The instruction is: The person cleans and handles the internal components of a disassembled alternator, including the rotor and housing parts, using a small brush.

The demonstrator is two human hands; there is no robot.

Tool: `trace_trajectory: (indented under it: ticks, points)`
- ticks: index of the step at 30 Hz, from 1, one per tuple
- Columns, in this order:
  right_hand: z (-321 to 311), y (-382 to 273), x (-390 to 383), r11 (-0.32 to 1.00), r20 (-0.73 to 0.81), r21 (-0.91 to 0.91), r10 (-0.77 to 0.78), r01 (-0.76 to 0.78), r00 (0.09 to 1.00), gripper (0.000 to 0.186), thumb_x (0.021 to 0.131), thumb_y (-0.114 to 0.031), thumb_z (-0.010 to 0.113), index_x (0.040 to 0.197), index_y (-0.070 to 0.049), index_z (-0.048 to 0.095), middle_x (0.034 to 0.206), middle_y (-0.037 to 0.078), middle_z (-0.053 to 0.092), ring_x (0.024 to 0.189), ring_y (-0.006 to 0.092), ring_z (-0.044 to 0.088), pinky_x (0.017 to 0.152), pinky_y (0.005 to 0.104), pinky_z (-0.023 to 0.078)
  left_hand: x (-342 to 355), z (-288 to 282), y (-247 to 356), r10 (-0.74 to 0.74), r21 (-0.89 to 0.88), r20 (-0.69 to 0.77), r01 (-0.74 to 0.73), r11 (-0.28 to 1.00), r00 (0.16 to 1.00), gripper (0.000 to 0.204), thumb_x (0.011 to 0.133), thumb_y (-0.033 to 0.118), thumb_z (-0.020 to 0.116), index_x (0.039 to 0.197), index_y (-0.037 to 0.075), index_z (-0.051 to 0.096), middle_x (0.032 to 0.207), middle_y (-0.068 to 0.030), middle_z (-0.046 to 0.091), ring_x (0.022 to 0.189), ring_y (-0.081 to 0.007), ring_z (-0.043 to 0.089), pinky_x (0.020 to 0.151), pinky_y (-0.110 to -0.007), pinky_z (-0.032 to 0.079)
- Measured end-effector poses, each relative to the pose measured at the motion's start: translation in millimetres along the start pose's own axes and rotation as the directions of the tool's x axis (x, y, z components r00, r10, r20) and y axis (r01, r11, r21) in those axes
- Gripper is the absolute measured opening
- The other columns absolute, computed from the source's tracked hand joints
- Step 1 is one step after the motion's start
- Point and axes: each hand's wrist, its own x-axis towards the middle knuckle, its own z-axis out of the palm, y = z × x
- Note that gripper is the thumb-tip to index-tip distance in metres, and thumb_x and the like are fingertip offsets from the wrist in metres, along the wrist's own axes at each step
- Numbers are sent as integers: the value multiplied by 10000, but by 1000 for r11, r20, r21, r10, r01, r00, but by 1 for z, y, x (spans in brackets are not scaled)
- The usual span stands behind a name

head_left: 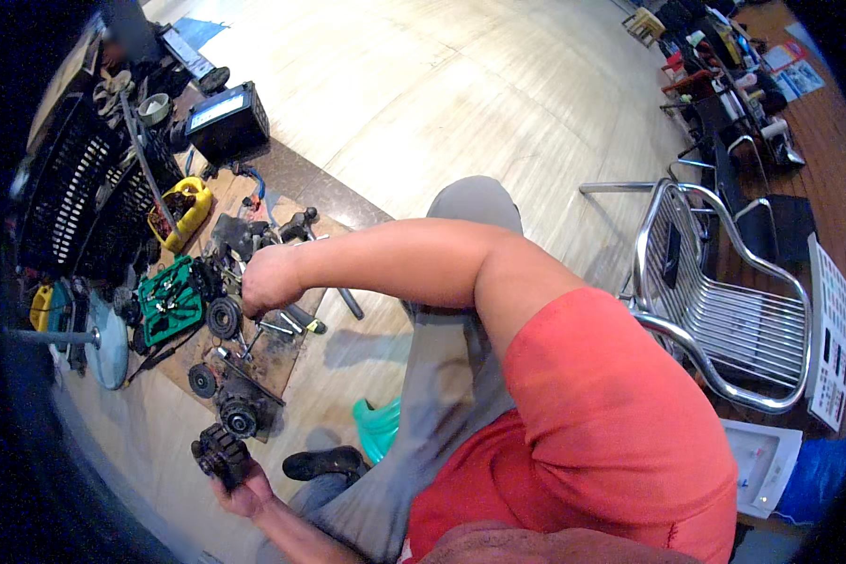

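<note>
My left hand (pixel 245 494) is closed around the underside of a black, notched metal rotor (pixel 221 453), held up near the board's lower end. Just beyond it, a dark round motor-like housing (pixel 239 416) lies on the stained board (pixel 291 362). My right hand (pixel 271 280) reaches across to the crowded middle of the board; its fingers are hidden, so I cannot see whether it grips anything. Close by it are a dark ring-shaped pulley (pixel 224 318), a green socket-tool case (pixel 172 303) and a hammer with a black and yellow handle (pixel 307 321).
A cut-open yellow jug (pixel 180 214) of small dark parts and a black battery (pixel 227 122) stand farther back. Black plastic crates (pixel 66 193) line the left. On the right is a metal chair (pixel 724 301). A green plastic item (pixel 377 428) lies near my shoe.
</note>
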Motion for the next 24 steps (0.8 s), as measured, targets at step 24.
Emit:
trace_trajectory:
  ticks: [24]
  points:
    - [17, -79, 16, 739, 77, 673, -117, 35, 990, 232, 860, -192, 625, 1004, -10, 630, 825, 206, 641, 744, 336, 620, 684, 412, 478, 23, 55, -56, 27, 418, -299, 105, 902, 954, 542, 680, -55, 644, 1188, -7, 465, 1116, -135, 587, 1023, -237, 604, 926, -360, 494]
